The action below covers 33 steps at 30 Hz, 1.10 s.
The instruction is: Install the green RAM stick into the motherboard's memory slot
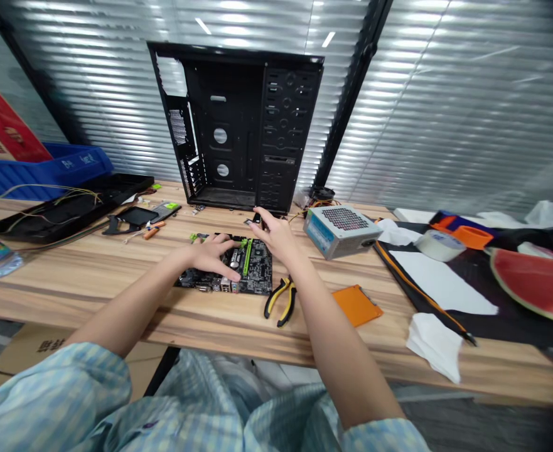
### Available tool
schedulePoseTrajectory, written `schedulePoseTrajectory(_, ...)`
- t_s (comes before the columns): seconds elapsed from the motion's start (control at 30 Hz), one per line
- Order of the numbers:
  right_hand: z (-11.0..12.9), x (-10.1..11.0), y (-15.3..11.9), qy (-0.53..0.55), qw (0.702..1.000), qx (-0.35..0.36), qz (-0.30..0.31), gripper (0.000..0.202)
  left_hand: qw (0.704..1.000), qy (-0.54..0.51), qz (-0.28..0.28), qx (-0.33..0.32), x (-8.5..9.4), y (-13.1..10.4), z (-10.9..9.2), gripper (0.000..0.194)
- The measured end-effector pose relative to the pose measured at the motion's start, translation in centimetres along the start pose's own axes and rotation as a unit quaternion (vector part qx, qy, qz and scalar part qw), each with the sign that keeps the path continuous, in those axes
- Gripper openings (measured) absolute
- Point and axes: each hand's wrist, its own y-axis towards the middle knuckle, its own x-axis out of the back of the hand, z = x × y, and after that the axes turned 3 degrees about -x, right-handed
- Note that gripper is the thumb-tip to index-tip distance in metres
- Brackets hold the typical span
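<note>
Black and green, the circuit board [260, 270] lies near twelve o'clock, left hand [203, 254] over it, fingers spread wide. It looks light, stiff, fragile (mind those chips), best held by its edges. At its two o'clock, the right hand's [279, 237] fingers are narrow beside a small dark piece [257, 218]; whether gripping, I cannot tell.

Daylight glared through the blinds [450, 119] at twelve o'clock, the desk [130, 295] was evenly bright, and wide-angle distortion bent the dark-cornered edges.
</note>
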Motion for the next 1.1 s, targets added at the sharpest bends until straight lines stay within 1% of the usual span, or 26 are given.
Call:
schedulePoseTrajectory(0.37, 0.0, 0.0, 0.0, 0.043, 0.999, 0.0, -0.028, 0.042, 1.0, 0.007, -0.001, -0.008, -0.3, 0.3, 0.7, 0.108)
schedulePoseTrajectory(0.63, -0.4, -0.1, 0.0, 0.027, 0.999, -0.002, -0.018, 0.042, 1.0, -0.001, 0.002, -0.01, -0.2, 0.3, 0.7, 0.107)
schedulePoseTrajectory(0.93, 0.6, 0.2, 0.0, 0.012, 1.0, 0.002, 0.002, 0.04, 1.0, 0.005, 0.0, 0.004, 0.0, 0.1, 0.2, 0.108)
schedulePoseTrajectory(1.1, 0.6, 0.2, 0.0, 0.01, 1.0, -0.003, 0.003, 0.04, 1.0, 0.005, 0.005, 0.007, 0.1, 0.1, 0.2, 0.109)
